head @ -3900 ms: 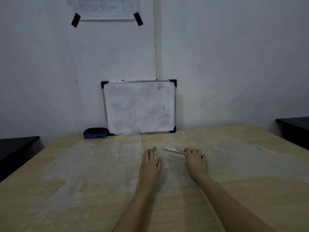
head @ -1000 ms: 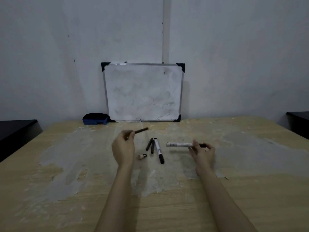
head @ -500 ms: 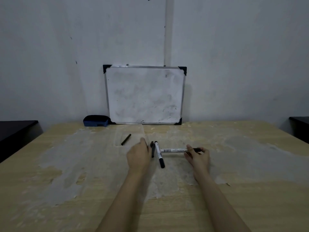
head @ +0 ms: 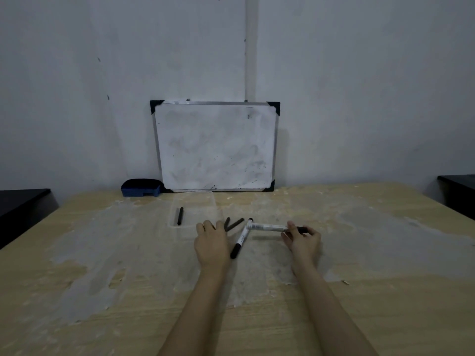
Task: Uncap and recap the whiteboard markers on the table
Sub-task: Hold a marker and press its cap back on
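My right hand (head: 303,240) holds a white whiteboard marker (head: 267,227) level by its dark end, tip pointing left. A second white marker with a black cap (head: 239,241) lies slanted on the table just left of it. Two dark pens (head: 234,224) lie beyond my left hand (head: 212,246), which rests palm down on the table with fingers spread over them. Whether it grips anything is hidden. One more dark pen (head: 180,216) lies inside the clear plastic tray (head: 214,201).
A small whiteboard (head: 216,146) leans on the wall at the table's back edge, a blue eraser (head: 141,188) to its left. Dark furniture stands past the left (head: 20,204) and right (head: 457,191) table edges. The wooden tabletop (head: 102,278) is patchy and worn.
My left hand dropped a dark pen into the clear tray, then came back down beside the pens at centre. My right hand kept hold of the white marker.
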`<action>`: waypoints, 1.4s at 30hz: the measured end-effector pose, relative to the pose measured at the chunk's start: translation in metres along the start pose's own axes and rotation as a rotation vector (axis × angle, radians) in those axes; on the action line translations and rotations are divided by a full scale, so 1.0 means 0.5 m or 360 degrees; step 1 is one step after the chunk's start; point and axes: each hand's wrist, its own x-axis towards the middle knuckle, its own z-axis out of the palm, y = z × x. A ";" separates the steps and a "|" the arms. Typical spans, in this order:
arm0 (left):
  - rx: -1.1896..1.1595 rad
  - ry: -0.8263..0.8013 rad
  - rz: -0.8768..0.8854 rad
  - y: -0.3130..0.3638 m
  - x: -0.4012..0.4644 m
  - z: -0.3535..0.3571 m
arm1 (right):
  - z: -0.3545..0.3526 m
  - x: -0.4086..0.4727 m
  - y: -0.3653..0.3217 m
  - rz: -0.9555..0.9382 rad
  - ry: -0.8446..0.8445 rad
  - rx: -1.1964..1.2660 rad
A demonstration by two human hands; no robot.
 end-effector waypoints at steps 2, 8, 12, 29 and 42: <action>-0.0109 0.0088 -0.0006 -0.017 -0.008 0.001 | 0.000 0.005 -0.002 0.0010 0.0054 0.0082; -0.0340 0.0197 0.0098 -0.029 -0.021 0.009 | 0.001 0.004 -0.002 -0.0017 0.0077 0.0012; -0.0369 0.0248 0.0147 -0.031 -0.021 0.006 | 0.002 0.003 0.000 0.0012 0.0067 0.0006; -0.0381 -0.0210 0.0000 -0.048 -0.017 0.005 | 0.004 -0.001 0.005 0.0338 -0.0138 0.0461; -0.1271 -0.0139 0.0165 -0.029 -0.017 0.004 | 0.012 -0.020 0.011 0.0040 -0.0212 -0.0101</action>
